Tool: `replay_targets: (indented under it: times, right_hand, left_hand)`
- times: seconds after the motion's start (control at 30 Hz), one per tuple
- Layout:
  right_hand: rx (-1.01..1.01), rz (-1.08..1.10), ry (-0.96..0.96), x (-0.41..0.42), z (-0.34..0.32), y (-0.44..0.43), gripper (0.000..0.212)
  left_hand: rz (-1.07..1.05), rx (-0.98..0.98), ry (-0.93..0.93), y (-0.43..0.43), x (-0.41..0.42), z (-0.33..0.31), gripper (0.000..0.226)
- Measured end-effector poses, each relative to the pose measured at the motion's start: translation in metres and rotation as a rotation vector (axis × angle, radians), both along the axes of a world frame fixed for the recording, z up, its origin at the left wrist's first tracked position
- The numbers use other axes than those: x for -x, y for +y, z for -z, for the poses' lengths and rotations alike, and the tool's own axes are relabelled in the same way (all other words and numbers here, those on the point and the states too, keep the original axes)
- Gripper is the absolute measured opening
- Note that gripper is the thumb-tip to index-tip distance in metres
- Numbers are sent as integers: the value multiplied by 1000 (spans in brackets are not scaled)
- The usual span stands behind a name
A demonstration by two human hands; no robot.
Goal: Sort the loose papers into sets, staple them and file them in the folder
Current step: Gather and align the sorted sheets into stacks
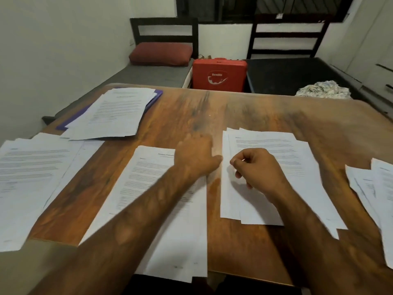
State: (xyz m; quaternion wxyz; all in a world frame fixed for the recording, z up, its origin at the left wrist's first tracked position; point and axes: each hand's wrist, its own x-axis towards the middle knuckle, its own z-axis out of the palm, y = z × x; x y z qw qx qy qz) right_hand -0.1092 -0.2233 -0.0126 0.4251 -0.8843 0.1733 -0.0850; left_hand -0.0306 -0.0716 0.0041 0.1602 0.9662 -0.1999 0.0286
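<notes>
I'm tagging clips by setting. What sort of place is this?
Most likely a bedroom doubling as a workspace: a grey bed with a red pillow and a dark bed, both with headboards, stand beyond the wooden table spread with papers.

Glossy wooden table [265,116], matt papers [153,188]

White walls [63,39], two dark-framed beds [163,28], maroon pillow [160,54], red case [220,74], barred window [265,7]
</notes>
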Motion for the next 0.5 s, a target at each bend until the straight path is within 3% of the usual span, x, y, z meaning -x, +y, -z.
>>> replay_targets:
  times: [0.1, 0.2, 0.5]
  right_hand:
    - [287, 182, 5, 8, 8, -30, 14]
    - [462, 278, 5, 14, 21, -51, 26]
    - [489, 282, -8, 14, 50, -57, 34]
  left_hand:
    - [77, 59, -68, -42, -1, 9, 40]
    - [109, 72, -70, -69, -11, 24, 48]
    - [58, -95, -94, -89, -42, 65, 58]
